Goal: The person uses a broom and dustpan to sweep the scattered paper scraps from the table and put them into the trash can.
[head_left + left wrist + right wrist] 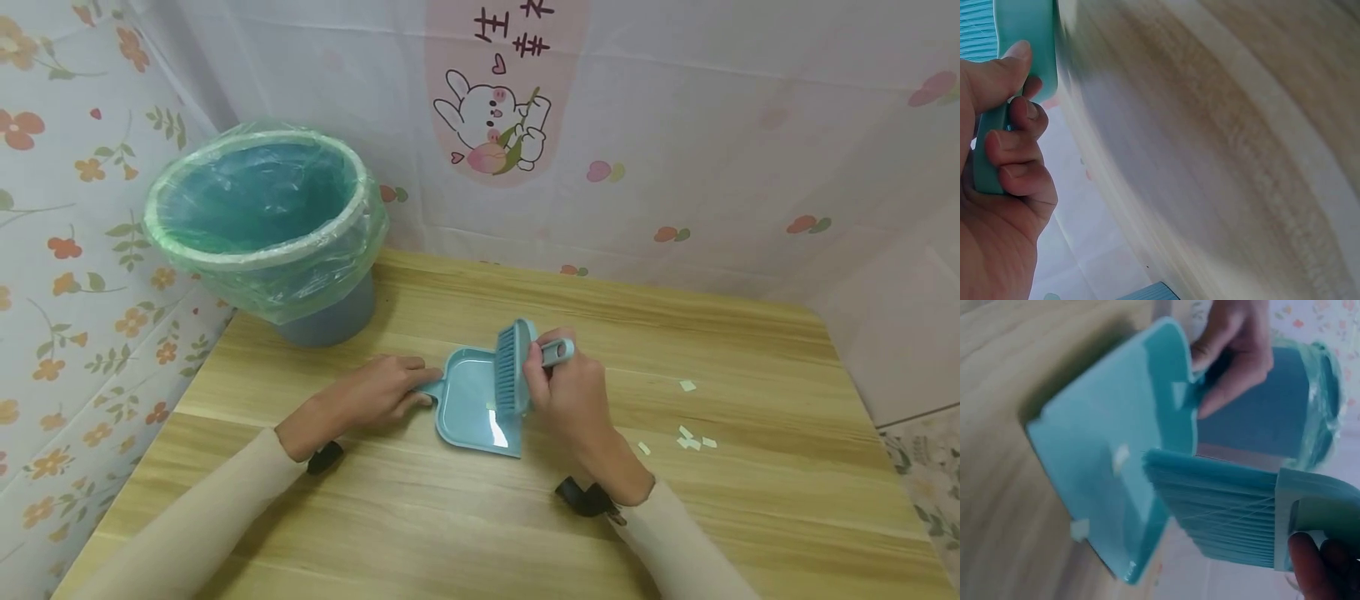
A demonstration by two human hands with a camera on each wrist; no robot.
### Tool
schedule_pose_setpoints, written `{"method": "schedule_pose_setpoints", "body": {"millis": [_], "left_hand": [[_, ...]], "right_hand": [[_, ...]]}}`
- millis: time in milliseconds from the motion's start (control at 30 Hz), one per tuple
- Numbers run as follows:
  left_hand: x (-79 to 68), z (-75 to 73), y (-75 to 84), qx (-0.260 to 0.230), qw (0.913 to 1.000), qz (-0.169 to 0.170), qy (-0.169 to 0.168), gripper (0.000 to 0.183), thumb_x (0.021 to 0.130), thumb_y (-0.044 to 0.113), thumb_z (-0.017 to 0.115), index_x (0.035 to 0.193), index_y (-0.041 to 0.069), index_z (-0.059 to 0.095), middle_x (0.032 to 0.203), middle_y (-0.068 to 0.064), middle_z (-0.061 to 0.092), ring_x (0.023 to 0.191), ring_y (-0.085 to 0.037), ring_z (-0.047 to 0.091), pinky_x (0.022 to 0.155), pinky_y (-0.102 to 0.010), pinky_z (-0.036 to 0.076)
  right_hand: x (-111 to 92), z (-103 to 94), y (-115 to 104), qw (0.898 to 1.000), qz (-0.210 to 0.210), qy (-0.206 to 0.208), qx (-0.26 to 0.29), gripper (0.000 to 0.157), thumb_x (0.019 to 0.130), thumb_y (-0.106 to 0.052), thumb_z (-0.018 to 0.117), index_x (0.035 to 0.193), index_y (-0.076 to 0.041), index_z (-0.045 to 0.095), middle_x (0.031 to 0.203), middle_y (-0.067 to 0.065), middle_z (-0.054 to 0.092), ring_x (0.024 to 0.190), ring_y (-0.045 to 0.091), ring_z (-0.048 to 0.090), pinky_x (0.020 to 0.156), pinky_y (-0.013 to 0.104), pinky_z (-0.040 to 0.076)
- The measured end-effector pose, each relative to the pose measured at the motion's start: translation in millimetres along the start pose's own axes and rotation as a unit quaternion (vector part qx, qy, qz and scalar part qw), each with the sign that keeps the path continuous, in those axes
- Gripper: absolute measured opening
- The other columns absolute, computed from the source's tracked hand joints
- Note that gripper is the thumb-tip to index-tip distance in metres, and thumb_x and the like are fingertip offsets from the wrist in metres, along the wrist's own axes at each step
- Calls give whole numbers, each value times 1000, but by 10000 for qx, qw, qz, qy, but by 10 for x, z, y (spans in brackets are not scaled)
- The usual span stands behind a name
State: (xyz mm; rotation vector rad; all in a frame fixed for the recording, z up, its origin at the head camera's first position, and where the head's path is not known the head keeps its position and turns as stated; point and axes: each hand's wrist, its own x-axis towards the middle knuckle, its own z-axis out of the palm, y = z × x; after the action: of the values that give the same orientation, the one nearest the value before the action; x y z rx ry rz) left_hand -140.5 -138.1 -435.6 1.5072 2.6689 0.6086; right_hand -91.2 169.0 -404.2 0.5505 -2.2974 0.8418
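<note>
1 dustpan (467,400), handle (985,175) gripped by left hand (378,387); 1 brush (516,367), gripped over it by right hand (576,396); scraps (708,442) scattered on table (450,517).

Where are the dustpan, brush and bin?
Dustpan (467,398): head view, on the bare floor of its pan.
Brush (1225,511): right wrist view, on its bristles.
Bin (333,323): head view, on its lower outer wall.

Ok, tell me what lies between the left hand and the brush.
The dustpan lies between them, its handle in the left hand; the head view shows this, and the right wrist view a pale scrap inside.
</note>
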Motion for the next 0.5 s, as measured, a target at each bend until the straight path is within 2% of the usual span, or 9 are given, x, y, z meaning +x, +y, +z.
{"method": "schedule_pose_setpoints", "body": {"millis": [100,300,400,500], "left_hand": [[0,6,-3,-23,10000,-38,-46,29,106,13,74,132,1,75,103,-8,72,85,-19,69,80,-40,62],[-1,-11,14,-52,9999,-96,-101,32,106,15,74,134,0,74,106,-9,73,88,-21,71,82,-41,62],[1,-14,22,-32,9999,-109,-121,32,106,16,74,134,0,74,106,-9,73,88,-20,71,82,-41,62],[2,-12,23,-20,9998,-117,-133,31,107,16,74,133,0,74,105,-8,73,87,-19,69,81,-40,62]], "right_hand": [[4,-70,40,9998,-83,19,-188,13,102,-9,56,99,4,57,67,12,62,48,15,56,41,20,38],[-55,-125,170,9959,-553,-161,-694,7,99,-1,58,96,4,54,64,8,53,46,10,43,40,21,33],[-83,-80,189,9950,-655,-234,-713,7,98,0,59,96,5,53,64,8,52,46,10,43,40,21,35],[-82,-17,162,9963,-579,-290,-564,7,98,-1,59,97,4,54,65,8,54,48,11,47,41,19,37]]}}
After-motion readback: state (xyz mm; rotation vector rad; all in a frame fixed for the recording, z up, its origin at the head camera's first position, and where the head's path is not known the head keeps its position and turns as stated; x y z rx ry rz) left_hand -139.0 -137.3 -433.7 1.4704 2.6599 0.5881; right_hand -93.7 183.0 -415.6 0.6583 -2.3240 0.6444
